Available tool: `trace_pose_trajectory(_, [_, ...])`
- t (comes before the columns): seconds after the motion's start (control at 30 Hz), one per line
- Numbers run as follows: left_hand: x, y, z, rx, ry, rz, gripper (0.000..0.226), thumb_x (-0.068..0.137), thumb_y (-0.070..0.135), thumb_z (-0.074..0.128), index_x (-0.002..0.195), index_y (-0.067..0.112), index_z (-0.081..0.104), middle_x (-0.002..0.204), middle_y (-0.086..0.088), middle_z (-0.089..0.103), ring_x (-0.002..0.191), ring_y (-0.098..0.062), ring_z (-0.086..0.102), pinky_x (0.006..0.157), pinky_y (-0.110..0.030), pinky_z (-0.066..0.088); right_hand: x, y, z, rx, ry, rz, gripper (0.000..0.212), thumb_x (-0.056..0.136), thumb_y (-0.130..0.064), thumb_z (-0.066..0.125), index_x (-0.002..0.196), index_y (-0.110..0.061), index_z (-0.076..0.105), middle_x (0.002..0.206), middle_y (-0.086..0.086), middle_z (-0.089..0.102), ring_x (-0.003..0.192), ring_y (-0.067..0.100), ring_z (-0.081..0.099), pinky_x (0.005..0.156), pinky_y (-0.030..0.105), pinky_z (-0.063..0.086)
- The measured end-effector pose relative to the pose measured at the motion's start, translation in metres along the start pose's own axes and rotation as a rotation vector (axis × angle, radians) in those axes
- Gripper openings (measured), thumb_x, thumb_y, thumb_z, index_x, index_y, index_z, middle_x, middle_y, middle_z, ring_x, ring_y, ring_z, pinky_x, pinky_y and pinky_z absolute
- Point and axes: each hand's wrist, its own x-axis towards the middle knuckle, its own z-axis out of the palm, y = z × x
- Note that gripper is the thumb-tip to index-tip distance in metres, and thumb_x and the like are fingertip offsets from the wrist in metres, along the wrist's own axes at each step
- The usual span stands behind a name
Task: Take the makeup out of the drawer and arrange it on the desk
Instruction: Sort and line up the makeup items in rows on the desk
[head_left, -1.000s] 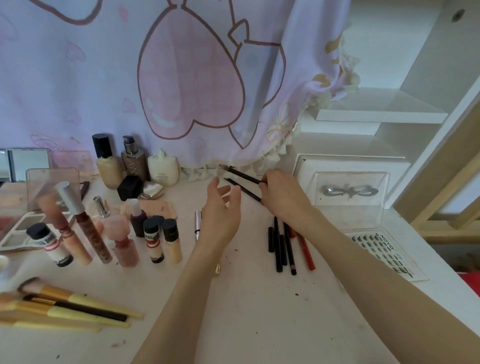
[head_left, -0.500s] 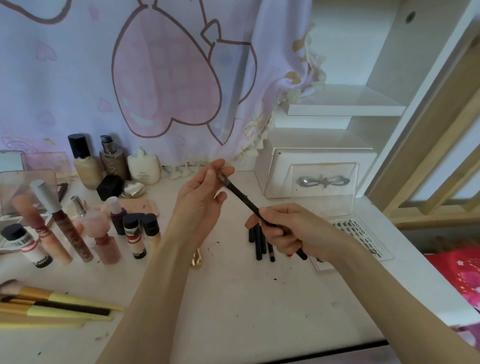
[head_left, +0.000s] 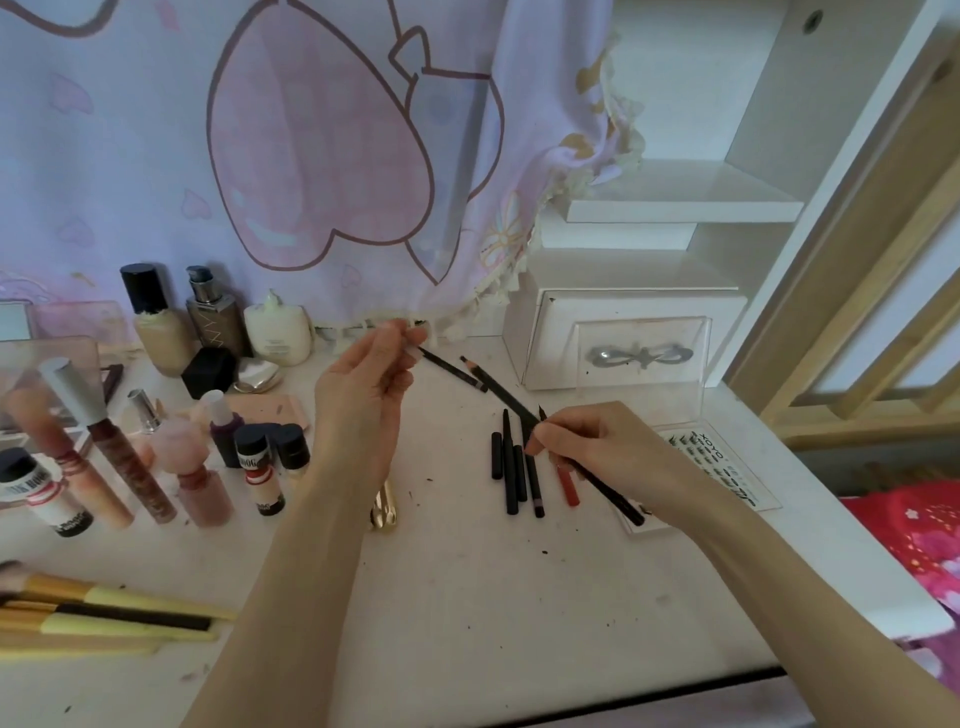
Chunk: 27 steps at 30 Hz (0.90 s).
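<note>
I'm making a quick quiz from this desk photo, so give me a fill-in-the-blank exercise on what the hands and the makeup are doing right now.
1. Each hand holds one black ____: the left hand pinches one and the right hand grips the other.
2. Among the pencils lying on the desk, one is ____ rather than black.
3. The makeup brushes at the desk's left edge have ____ handles.
4. The clear lid in front of the white box bears a silver ____.

Missing words: pencil; red; yellow; bow
</note>
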Motion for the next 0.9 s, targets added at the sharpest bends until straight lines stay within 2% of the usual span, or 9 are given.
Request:
trace_pose_trajectory(0.07, [-0.005,-0.004,0.002,0.452,0.035,0.038,0.009,0.088,0.022,0.06,0.083,0.021,0.069,0.071,0.007,0.069,0.067,-0.004,0.062,0.071,-0.017,0.051,0.004,0.002,-0.001,-0.04,0.096,0.053,0.022,0.085,-0.035,0.057,0.072,-0.031,0.073,0.076,0.01,0.068,0.066,0.025,0.057,0.065,0.024,0.039])
trace_pose_trajectory(0.2, [-0.012,-0.015,0.008,1.038,0.021,0.066,0.011,0.084,0.029,0.064,0.094,0.024,0.068,0.073,0.009,0.068,0.074,-0.007,0.065,0.071,-0.022,0.051,0.02,-0.007,0.009,-0.087,0.045,0.132,0.023,0.086,-0.031,0.06,0.072,-0.015,0.071,0.051,-0.003,0.046,0.044,0.008,0.041,0.059,0.022,0.039])
trace_pose_trajectory(0.37, [-0.012,-0.021,0.005,1.116,0.009,-0.042,0.018,0.08,0.024,0.07,0.091,0.017,0.056,0.063,0.005,0.066,0.061,-0.005,0.064,0.049,-0.018,0.043,0.038,-0.017,0.028,-0.17,-0.024,0.124,0.013,0.086,-0.021,0.061,0.088,-0.012,0.068,0.058,0.0,0.056,0.048,0.008,0.05,0.047,0.014,0.043])
trace_pose_trajectory(0.47, [-0.013,-0.025,0.004,1.156,-0.014,-0.05,0.011,0.08,0.019,0.069,0.081,0.014,0.059,0.054,0.005,0.063,0.055,-0.007,0.061,0.044,-0.012,0.045,0.04,-0.016,0.038,-0.228,-0.026,0.109,0.023,0.087,-0.021,0.061,0.107,-0.01,0.064,0.062,-0.002,0.058,0.045,0.004,0.053,0.041,0.01,0.042])
trace_pose_trajectory(0.63, [-0.014,-0.03,0.004,1.238,-0.064,-0.018,0.023,0.08,0.015,0.067,0.06,0.017,0.056,0.052,0.005,0.061,0.058,-0.012,0.062,0.06,-0.029,0.054,0.04,-0.01,0.049,-0.321,0.006,0.087,0.039,0.086,-0.02,0.063,0.123,-0.01,0.055,0.094,0.012,0.066,0.055,0.012,0.058,0.063,0.024,0.054])
trace_pose_trajectory(0.7, [-0.014,-0.032,0.005,1.233,-0.062,-0.027,0.017,0.08,0.015,0.067,0.065,0.014,0.059,0.06,0.0,0.064,0.066,-0.017,0.063,0.066,-0.03,0.054,0.042,-0.008,0.049,-0.345,0.027,0.078,0.039,0.085,-0.022,0.065,0.121,-0.011,0.057,0.104,0.013,0.066,0.066,0.015,0.057,0.066,0.024,0.051])
trace_pose_trajectory(0.8, [-0.015,-0.034,0.004,1.241,-0.036,-0.014,0.009,0.08,0.018,0.066,0.083,0.01,0.062,0.07,-0.004,0.067,0.068,-0.002,0.051,0.059,-0.01,0.042,0.04,-0.004,0.043,-0.361,0.092,0.035,0.028,0.086,-0.023,0.062,0.113,-0.014,0.063,0.105,0.008,0.065,0.075,0.014,0.056,0.058,0.018,0.044])
trace_pose_trajectory(0.83, [-0.015,-0.035,0.003,1.234,-0.043,-0.027,0.013,0.08,0.017,0.066,0.089,0.009,0.061,0.074,-0.007,0.068,0.07,0.002,0.047,0.06,-0.011,0.04,0.039,-0.003,0.041,-0.392,0.122,0.01,0.024,0.088,-0.023,0.06,0.111,-0.016,0.065,0.107,0.005,0.064,0.08,0.013,0.056,0.057,0.017,0.042])
trace_pose_trajectory(0.9, [-0.014,-0.036,0.005,1.211,-0.071,-0.053,0.02,0.08,0.014,0.067,0.097,0.005,0.061,0.085,-0.012,0.068,0.079,-0.01,0.058,0.071,-0.024,0.049,0.036,0.001,0.036,-0.484,0.161,-0.046,0.024,0.091,-0.021,0.055,0.112,-0.018,0.066,0.11,0.002,0.062,0.092,0.016,0.057,0.064,0.017,0.041])
